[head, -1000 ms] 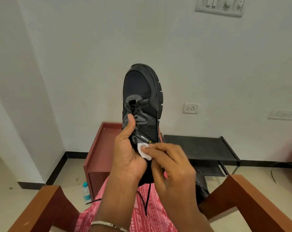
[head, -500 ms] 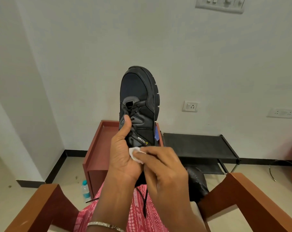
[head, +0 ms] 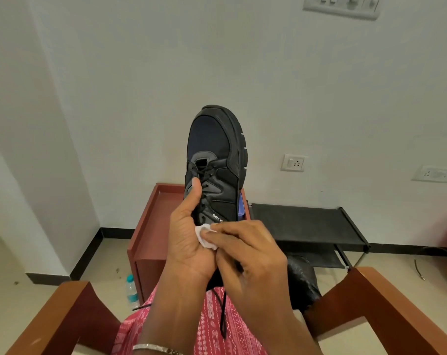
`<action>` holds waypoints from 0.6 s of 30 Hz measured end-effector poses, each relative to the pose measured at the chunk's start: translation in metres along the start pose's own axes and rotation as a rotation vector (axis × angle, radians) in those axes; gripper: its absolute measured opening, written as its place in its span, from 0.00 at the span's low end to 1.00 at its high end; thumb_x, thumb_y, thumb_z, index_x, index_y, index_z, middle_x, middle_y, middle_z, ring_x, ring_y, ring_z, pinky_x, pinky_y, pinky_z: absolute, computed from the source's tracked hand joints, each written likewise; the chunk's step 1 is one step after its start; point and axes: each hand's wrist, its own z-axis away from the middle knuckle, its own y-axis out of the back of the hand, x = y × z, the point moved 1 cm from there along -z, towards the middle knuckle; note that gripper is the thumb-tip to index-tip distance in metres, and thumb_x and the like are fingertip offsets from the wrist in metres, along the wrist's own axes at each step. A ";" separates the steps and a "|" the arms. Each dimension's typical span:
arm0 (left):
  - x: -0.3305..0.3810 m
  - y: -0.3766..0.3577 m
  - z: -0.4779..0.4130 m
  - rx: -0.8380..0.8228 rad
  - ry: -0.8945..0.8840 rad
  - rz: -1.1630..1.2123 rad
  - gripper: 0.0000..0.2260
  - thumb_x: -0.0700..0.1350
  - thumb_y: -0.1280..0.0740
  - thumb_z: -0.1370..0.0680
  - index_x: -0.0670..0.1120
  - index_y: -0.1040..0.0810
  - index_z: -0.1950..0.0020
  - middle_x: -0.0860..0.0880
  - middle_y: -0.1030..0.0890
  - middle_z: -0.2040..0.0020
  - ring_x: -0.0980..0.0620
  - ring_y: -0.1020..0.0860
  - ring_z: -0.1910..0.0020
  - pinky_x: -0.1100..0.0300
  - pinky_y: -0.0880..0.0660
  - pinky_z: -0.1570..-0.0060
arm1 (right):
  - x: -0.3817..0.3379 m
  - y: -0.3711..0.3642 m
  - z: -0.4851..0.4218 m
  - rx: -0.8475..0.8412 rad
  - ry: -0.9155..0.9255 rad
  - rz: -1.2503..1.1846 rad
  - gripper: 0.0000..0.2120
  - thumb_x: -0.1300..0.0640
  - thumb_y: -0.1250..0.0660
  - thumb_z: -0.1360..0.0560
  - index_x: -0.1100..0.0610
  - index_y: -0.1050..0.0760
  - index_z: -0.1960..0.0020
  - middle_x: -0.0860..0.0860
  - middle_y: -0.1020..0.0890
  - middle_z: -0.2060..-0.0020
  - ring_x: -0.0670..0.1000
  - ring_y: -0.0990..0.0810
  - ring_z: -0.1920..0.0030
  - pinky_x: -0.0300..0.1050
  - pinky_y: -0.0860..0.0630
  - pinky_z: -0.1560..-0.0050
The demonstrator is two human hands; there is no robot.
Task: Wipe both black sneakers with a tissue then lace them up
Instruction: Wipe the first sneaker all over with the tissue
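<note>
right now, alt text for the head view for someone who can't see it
A left hand holds a black sneaker toe-up while the right hand pinches a tissue against its side near the heel. A loose lace hangs over the lap; a second sneaker lies by the right armrest.

Soft, even room light; the white wall [head: 145, 93] greys toward its left corner. Black sneaker [head: 212, 139] reads dark, detail muted. Wide-angle bowing along the frame edges; focus fairly sharp throughout.
</note>
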 end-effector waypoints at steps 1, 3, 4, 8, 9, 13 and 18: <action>0.001 0.000 0.001 0.007 0.006 0.009 0.21 0.57 0.35 0.20 0.40 0.12 0.52 0.43 0.14 0.50 0.47 0.14 0.55 0.53 0.20 0.45 | 0.000 0.000 0.001 -0.013 0.011 -0.005 0.12 0.67 0.26 0.27 0.57 0.15 0.46 0.49 0.16 0.48 0.48 0.20 0.47 0.40 0.23 0.44; 0.000 0.002 -0.001 0.015 -0.014 0.019 0.21 0.56 0.34 0.21 0.39 0.13 0.54 0.42 0.14 0.52 0.46 0.14 0.58 0.56 0.17 0.52 | 0.006 -0.003 -0.009 -0.015 0.025 0.006 0.09 0.65 0.28 0.26 0.58 0.15 0.46 0.50 0.16 0.49 0.49 0.20 0.47 0.42 0.23 0.45; -0.002 0.002 0.000 0.017 -0.027 0.022 0.20 0.54 0.33 0.21 0.38 0.13 0.56 0.42 0.14 0.54 0.46 0.14 0.60 0.56 0.16 0.56 | 0.011 -0.006 -0.018 0.004 0.031 0.030 0.09 0.64 0.29 0.25 0.59 0.15 0.46 0.51 0.16 0.49 0.50 0.20 0.48 0.43 0.22 0.46; -0.007 0.000 0.002 0.017 -0.037 0.037 0.16 0.52 0.31 0.22 0.38 0.13 0.49 0.41 0.15 0.47 0.44 0.14 0.53 0.53 0.17 0.51 | 0.030 -0.012 -0.047 0.119 0.005 0.160 0.11 0.68 0.27 0.27 0.59 0.15 0.46 0.53 0.16 0.49 0.53 0.19 0.48 0.46 0.21 0.48; -0.007 -0.001 0.003 0.009 -0.030 0.032 0.17 0.53 0.32 0.21 0.39 0.13 0.48 0.41 0.15 0.46 0.44 0.14 0.52 0.52 0.17 0.51 | 0.031 -0.011 -0.049 0.134 -0.008 0.166 0.12 0.69 0.28 0.27 0.59 0.16 0.45 0.53 0.16 0.48 0.53 0.19 0.47 0.46 0.22 0.47; -0.004 0.001 0.001 0.015 -0.027 0.026 0.23 0.60 0.32 0.23 0.39 0.13 0.47 0.41 0.15 0.46 0.45 0.15 0.51 0.53 0.16 0.52 | 0.011 -0.008 -0.025 0.082 -0.029 0.103 0.16 0.70 0.28 0.28 0.59 0.17 0.42 0.53 0.18 0.45 0.51 0.21 0.43 0.45 0.23 0.42; 0.001 0.000 0.002 -0.018 0.075 0.015 0.32 0.66 0.31 0.27 0.44 0.21 0.32 0.44 0.18 0.41 0.47 0.17 0.49 0.55 0.17 0.53 | -0.007 -0.003 -0.001 0.004 -0.025 -0.004 0.18 0.68 0.29 0.26 0.60 0.19 0.38 0.51 0.19 0.42 0.49 0.23 0.39 0.41 0.25 0.39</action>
